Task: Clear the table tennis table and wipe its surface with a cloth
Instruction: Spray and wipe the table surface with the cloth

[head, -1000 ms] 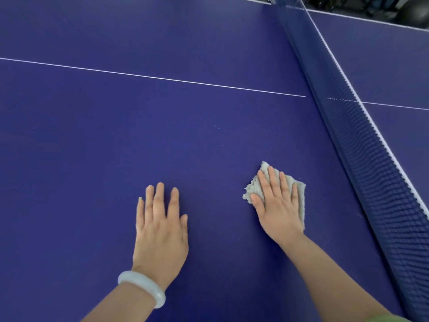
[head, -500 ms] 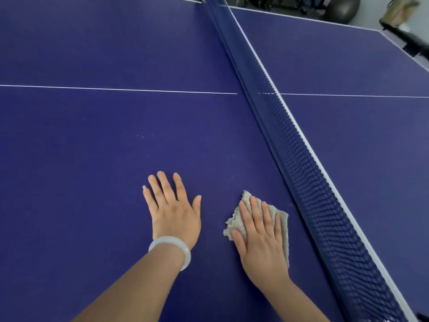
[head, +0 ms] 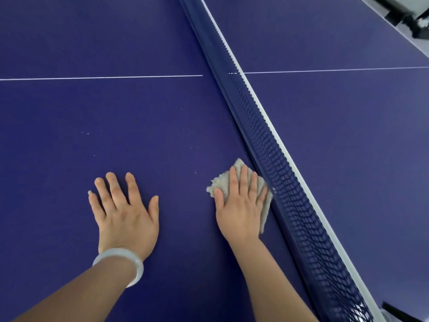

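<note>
A grey cloth [head: 220, 183] lies flat on the blue table tennis table [head: 116, 126], right against the foot of the net. My right hand [head: 240, 205] presses down on the cloth with straight fingers, covering most of it. My left hand [head: 125, 212], with a pale bangle on the wrist, rests flat on the bare table surface a short way left of the cloth, fingers spread.
The dark blue net [head: 274, 163] with its white top band runs diagonally from top centre to bottom right. A white centre line [head: 99, 77] crosses the table beyond my hands. A few pale specks [head: 87, 133] dot the surface. Dark equipment [head: 399, 10] stands past the far right corner.
My right hand has slid the cloth rightward until it meets the net. My left hand stays flat on the table. The view has swung so the net sits more central.
</note>
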Action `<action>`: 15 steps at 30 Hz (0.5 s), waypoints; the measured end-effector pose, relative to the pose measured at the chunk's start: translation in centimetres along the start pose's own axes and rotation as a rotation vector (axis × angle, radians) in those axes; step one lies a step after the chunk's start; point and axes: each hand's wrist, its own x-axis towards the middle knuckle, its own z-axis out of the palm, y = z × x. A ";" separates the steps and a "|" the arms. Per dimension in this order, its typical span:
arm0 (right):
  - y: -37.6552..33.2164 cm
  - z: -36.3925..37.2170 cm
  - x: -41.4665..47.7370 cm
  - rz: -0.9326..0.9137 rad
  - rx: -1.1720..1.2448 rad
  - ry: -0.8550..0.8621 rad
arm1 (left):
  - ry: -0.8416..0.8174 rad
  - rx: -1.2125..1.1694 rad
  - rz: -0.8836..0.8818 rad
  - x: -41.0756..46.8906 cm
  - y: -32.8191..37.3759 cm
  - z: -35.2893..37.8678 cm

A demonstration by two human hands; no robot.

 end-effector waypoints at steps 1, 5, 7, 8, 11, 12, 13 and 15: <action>-0.5 -0.2 1.3 -0.045 0.003 -0.026 | 0.005 -0.001 -0.002 0.0 0.0 0.0; -1.0 -0.8 1.8 -0.250 0.049 -0.107 | 0.050 -0.030 -0.007 -0.1 0.0 0.2; 0.0 -0.8 -0.7 -0.341 0.064 -0.124 | 0.045 -0.030 -0.013 -0.1 0.0 0.2; 0.7 -0.7 -2.1 -0.362 0.048 -0.110 | 0.041 -0.030 -0.016 0.0 0.1 0.2; 2.9 -0.6 -4.6 -0.314 -0.034 -0.044 | 0.036 -0.019 -0.012 0.0 0.1 0.2; 3.3 -0.6 -4.5 -0.294 -0.041 -0.032 | 0.038 -0.013 -0.011 0.0 0.1 0.2; 3.6 -0.6 -3.9 -0.283 -0.040 -0.027 | 0.039 -0.008 -0.011 -0.1 0.1 0.2; 3.5 -0.5 -1.7 -0.279 -0.031 -0.041 | 0.033 -0.001 -0.016 0.0 0.1 0.3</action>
